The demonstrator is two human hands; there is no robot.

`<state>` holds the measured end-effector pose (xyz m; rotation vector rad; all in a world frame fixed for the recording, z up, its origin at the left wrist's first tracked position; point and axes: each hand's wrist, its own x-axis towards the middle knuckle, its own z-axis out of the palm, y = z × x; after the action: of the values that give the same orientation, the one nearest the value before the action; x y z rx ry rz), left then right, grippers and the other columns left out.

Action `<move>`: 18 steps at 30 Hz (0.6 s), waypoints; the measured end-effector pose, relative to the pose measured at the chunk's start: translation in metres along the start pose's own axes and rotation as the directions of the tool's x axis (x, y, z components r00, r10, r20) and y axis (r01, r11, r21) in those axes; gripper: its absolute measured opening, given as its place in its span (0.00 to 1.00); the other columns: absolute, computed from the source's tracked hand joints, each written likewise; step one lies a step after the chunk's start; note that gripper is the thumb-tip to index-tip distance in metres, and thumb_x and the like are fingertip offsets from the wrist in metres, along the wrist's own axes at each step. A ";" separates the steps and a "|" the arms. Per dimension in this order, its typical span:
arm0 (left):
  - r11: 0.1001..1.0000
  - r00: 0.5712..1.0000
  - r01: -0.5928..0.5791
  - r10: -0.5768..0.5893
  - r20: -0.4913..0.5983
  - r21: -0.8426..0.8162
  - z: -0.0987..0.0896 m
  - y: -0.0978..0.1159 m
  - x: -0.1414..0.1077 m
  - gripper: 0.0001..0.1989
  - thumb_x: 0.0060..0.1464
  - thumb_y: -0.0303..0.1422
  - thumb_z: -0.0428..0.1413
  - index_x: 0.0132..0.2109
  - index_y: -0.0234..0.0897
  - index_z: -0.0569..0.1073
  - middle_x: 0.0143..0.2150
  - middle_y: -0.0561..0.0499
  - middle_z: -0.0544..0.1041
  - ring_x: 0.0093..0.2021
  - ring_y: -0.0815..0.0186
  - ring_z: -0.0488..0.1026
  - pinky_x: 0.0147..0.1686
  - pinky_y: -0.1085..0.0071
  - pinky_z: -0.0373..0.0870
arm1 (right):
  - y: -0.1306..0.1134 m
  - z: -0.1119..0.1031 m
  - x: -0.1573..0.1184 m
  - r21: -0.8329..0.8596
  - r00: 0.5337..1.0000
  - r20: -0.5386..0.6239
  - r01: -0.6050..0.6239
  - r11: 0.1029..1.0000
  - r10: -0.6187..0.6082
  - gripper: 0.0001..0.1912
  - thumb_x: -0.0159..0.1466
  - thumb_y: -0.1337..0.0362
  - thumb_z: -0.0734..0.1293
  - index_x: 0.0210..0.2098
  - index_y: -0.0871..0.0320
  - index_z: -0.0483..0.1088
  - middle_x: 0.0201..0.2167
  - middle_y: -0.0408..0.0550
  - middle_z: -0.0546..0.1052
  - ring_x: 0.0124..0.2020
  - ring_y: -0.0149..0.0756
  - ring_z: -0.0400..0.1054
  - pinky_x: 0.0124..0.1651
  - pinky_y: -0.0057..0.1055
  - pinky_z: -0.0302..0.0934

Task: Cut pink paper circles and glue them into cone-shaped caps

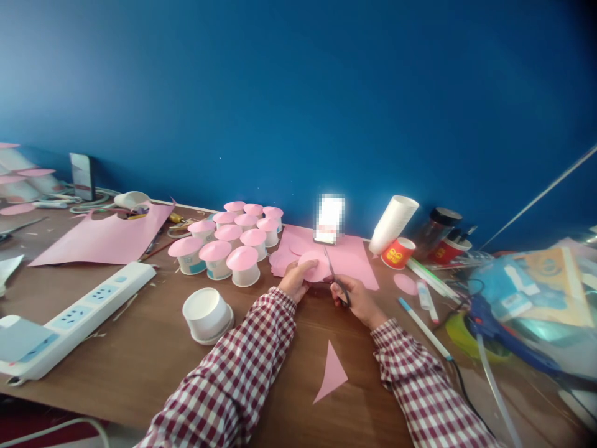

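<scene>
My left hand (296,281) is closed on a pink paper disc (316,266), thumb on top. In my right hand (357,297) is a pair of scissors (341,287), fingers around the handles, blades pointing away from me along the disc's right edge. Whether the blades bite into the paper I cannot tell. Beneath and beyond both hands lies a large pink paper sheet (357,255), with more pink pieces by its left side. Nearer to me a pointed pink scrap (332,373) rests on the brown table (298,386).
Left of my hands stand several white cups with pink paper caps (242,258) and an uncapped white cup (208,314). A power strip (97,305) lies far left. Rightward are stacked paper cups (394,221), a red cup (398,253), markers (424,330) and a blue glue gun (508,342).
</scene>
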<state>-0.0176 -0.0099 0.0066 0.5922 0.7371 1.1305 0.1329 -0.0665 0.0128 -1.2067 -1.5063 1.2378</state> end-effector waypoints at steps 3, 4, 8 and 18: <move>1.000 1.000 -0.006 0.006 0.005 0.003 -0.001 -0.001 0.001 0.13 0.42 0.28 0.61 0.37 0.26 0.72 0.33 0.42 0.76 0.33 0.61 0.74 0.30 0.69 0.71 | -0.001 0.001 0.000 0.002 1.000 -0.007 -0.003 1.000 0.003 0.21 0.56 0.51 0.65 0.40 0.61 0.69 0.20 0.38 0.64 0.20 0.25 0.60 0.22 0.26 0.54; 1.000 1.000 -0.008 0.008 0.004 0.002 -0.001 -0.001 0.001 0.13 0.42 0.28 0.61 0.37 0.26 0.72 0.32 0.42 0.76 0.33 0.61 0.74 0.30 0.69 0.71 | -0.001 0.001 0.000 0.002 1.000 -0.007 -0.002 1.000 0.002 0.21 0.56 0.51 0.65 0.40 0.61 0.70 0.20 0.38 0.64 0.20 0.26 0.60 0.22 0.25 0.54; 1.000 1.000 -0.011 0.011 0.004 -0.008 -0.001 -0.001 0.001 0.13 0.42 0.28 0.61 0.37 0.26 0.72 0.34 0.42 0.76 0.35 0.61 0.74 0.31 0.69 0.72 | 0.000 0.001 0.000 -0.001 1.000 -0.005 0.001 1.000 -0.001 0.20 0.56 0.51 0.65 0.39 0.61 0.70 0.20 0.38 0.64 0.19 0.25 0.60 0.21 0.25 0.53; 1.000 0.999 -0.022 0.022 0.025 0.000 -0.004 -0.003 0.005 0.13 0.42 0.28 0.61 0.37 0.26 0.73 0.33 0.43 0.76 0.33 0.62 0.74 0.29 0.70 0.71 | 0.004 -0.001 0.000 -0.006 1.000 0.009 -0.019 1.000 0.019 0.18 0.57 0.51 0.65 0.35 0.61 0.68 0.19 0.37 0.62 0.19 0.24 0.58 0.22 0.24 0.53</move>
<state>-0.0179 -0.0061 0.0007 0.6145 0.7109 1.1416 0.1346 -0.0658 0.0093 -1.2233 -1.5099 1.2536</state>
